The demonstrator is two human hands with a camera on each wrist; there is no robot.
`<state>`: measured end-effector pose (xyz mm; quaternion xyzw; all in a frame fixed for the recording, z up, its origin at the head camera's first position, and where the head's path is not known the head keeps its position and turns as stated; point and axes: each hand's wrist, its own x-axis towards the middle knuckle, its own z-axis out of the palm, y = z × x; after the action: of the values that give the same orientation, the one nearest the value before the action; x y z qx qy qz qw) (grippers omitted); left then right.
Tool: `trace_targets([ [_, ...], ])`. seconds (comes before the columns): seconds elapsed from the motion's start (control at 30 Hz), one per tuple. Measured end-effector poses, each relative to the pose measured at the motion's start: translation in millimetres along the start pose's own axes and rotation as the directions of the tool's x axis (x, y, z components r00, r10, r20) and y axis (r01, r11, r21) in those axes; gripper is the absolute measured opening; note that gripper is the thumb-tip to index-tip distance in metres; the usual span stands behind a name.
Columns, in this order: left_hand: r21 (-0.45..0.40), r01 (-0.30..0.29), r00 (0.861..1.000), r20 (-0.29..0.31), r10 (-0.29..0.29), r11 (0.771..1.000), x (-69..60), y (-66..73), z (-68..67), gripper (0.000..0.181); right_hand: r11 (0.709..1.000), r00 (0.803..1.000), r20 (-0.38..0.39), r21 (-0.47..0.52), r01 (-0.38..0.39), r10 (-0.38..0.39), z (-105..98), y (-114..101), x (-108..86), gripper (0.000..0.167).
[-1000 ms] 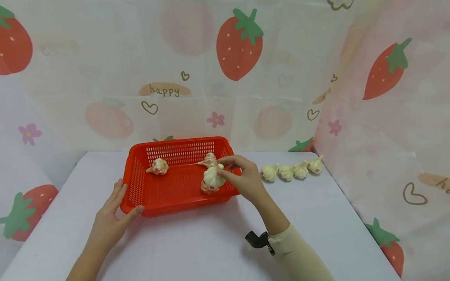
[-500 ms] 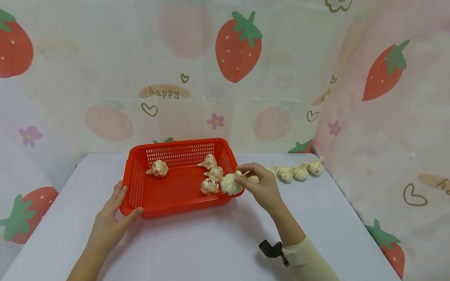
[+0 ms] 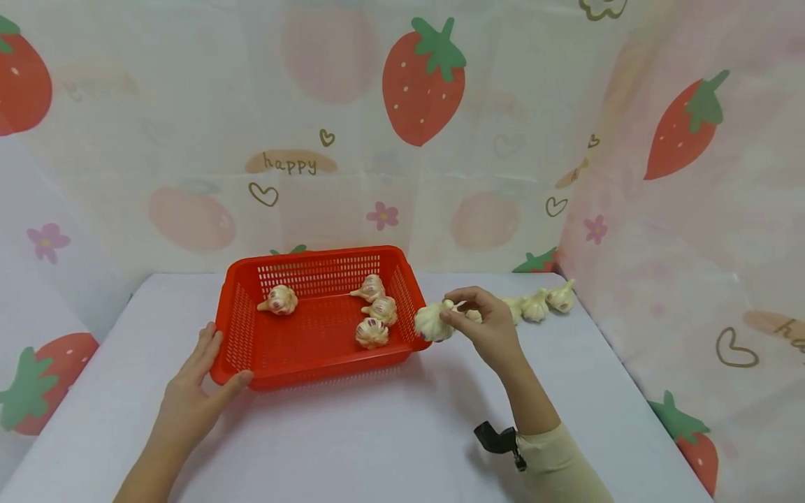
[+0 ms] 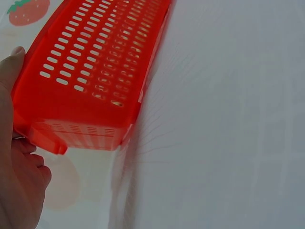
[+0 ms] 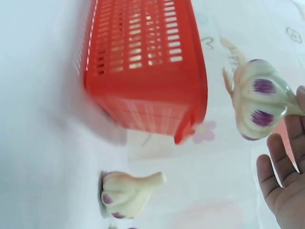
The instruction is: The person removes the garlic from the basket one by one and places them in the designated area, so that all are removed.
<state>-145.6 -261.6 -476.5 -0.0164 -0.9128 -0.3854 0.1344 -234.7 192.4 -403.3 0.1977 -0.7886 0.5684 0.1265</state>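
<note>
Four garlic bulbs (image 3: 372, 333) sat in red basket (image 3: 333, 365), another pinched outside

A person's right hand (image 3: 490, 327), its grip closed at the stem, held a pale bulb (image 3: 432, 323) above the tabletop (image 3: 352, 440), just beyond the basket's right end. The left hand (image 3: 191, 402) clasped the opposite end, thumb at the near corner. More bulbs (image 3: 534, 305) lay at right.

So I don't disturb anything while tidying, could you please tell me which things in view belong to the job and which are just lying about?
Likely the job's:
red plastic basket, gripped by the left hand
garlic bulb in the right hand
four garlic bulbs inside the basket
row of garlic bulbs outside

Merely around it:
white tablecloth
strawberry-print backdrop
black wrist device
</note>
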Motion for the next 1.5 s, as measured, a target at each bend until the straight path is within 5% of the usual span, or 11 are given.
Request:
trace_targets([
  [0.67, 0.002, 0.003, 1.0, 0.004, -0.003, 1.0, 0.9, 1.3, -0.5, 0.093, 0.99, 0.99, -0.039, -0.025, -0.139, 0.138, -34, 27, 8.0, 0.029],
  [1.5, -0.012, -0.03, 0.999, -0.024, 0.03, 0.999, -0.2, -2.1, 1.7, 0.092, 0.958, 0.95, 0.131, -0.092, -0.272, 0.282, -29, 76, 5.3, 0.031],
])
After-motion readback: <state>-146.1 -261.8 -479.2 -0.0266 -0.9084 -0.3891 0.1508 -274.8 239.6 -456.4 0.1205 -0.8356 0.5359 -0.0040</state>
